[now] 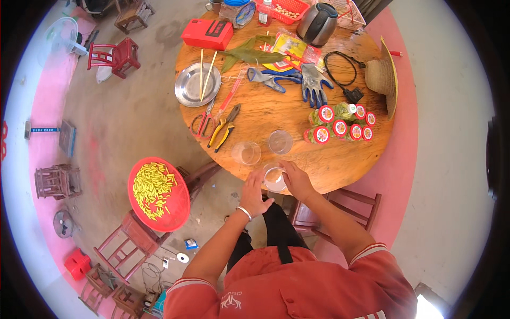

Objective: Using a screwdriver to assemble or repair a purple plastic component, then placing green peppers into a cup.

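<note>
At the near edge of the round wooden table (329, 165), a clear plastic cup (275, 183) is held between my two hands. My left hand (254, 195) closes on its left side, fingers pointing up along the wall. Curled over the right rim is my right hand (297, 179). Two more clear cups are close by: one cup (280, 142) stands just beyond, and another cup (246, 153) lies to the left, seemingly tipped over. Pliers with yellow handles (225, 127) and red-handled scissors (203, 123) lie farther left.
Several red-lidded jars (340, 128) stand at the right. Work gloves (314, 85), a corded plug (353, 95), a steel plate with chopsticks (188, 94), a kettle (317, 25) and a straw hat (381, 80) occupy the far side. A red basin (180, 199) of yellow-green pieces is left.
</note>
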{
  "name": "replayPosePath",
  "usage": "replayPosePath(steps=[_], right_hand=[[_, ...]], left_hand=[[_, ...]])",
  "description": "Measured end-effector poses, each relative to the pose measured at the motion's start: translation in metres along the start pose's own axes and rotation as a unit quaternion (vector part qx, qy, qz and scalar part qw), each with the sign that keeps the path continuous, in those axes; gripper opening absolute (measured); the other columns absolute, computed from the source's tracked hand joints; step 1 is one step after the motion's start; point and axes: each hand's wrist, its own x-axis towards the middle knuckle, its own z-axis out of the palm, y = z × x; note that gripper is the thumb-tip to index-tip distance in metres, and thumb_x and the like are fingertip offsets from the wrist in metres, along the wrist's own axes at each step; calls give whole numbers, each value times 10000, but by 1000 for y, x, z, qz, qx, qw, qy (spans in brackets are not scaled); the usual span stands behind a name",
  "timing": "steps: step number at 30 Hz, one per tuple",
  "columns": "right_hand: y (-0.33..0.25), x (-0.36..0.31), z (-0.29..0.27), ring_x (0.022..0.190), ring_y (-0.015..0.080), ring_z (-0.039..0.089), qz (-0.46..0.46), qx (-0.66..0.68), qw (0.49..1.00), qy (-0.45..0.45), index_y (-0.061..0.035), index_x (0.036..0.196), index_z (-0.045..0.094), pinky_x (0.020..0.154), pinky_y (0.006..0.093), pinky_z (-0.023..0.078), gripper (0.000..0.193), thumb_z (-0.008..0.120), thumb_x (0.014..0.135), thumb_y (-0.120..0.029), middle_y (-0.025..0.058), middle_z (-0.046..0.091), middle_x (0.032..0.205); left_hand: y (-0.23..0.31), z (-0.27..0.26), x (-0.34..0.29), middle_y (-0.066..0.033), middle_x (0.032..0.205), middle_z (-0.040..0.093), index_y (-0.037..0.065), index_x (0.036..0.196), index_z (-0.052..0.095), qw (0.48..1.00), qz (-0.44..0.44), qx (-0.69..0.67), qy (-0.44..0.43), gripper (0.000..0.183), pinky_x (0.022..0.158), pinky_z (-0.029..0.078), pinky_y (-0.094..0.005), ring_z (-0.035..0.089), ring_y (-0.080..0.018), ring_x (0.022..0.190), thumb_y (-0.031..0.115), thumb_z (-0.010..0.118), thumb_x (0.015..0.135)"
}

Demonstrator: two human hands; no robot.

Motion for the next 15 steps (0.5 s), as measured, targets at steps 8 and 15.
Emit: replayPosePath(steps=[8,15], right_hand=[[-3,-21,26,724,109,570,144,253,955,-54,-22,1168,556,671,249,478,295,562,907,-159,94,656,995],[-33,-21,0,690,102,560,184,272,941,-81,11,968,614,655,248,475,270,460,969,-211,57,659,881]], left_hand=[[-8,-13,-32,-151,1220,522,50,1285,397,989,-58,-138,18,878,973,411,-403,496,-345,1160,202,864,558],[1,-59,-58,-151,1173,532,42,1247,429,986,-2,-74,147,849,942,422,-413,519,-338,1095,219,873,546]])
